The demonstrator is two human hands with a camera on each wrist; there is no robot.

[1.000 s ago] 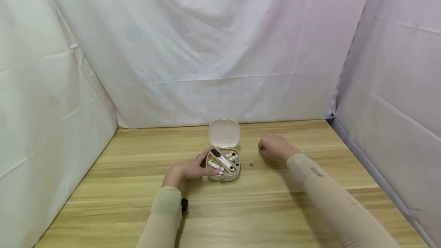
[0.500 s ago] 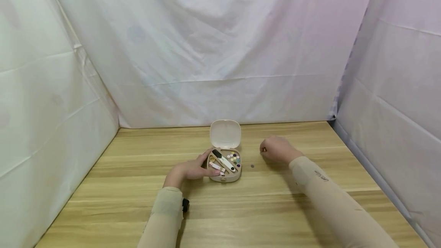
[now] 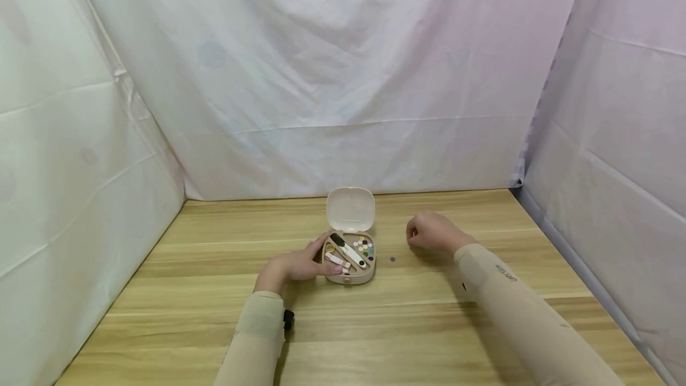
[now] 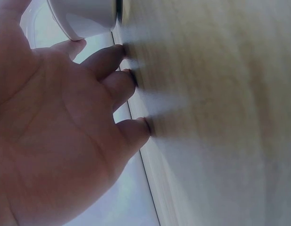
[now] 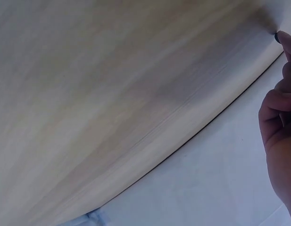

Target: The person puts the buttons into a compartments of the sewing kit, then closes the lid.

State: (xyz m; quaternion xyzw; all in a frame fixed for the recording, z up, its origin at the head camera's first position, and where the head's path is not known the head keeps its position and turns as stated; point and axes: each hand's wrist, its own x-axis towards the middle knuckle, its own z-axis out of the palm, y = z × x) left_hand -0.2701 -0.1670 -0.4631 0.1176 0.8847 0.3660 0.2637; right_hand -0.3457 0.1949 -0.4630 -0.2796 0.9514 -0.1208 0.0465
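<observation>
An open white sewing box stands on the table with its lid raised at the back. Inside lie a white tool with a black end, a pale striped piece and several coloured buttons. My left hand holds the box's left side, thumb over the front rim and index finger farther back; its other fingertips rest near the tabletop in the left wrist view. To the right, my right hand pinches a small dark button close over the table, fingers curled.
A small dark grey button lies on the wooden table between the box and my right hand. White cloth hangs behind the table and along both sides.
My right hand has shifted very slightly to the right, staying low over the table. My left hand keeps its hold on the sewing box.
</observation>
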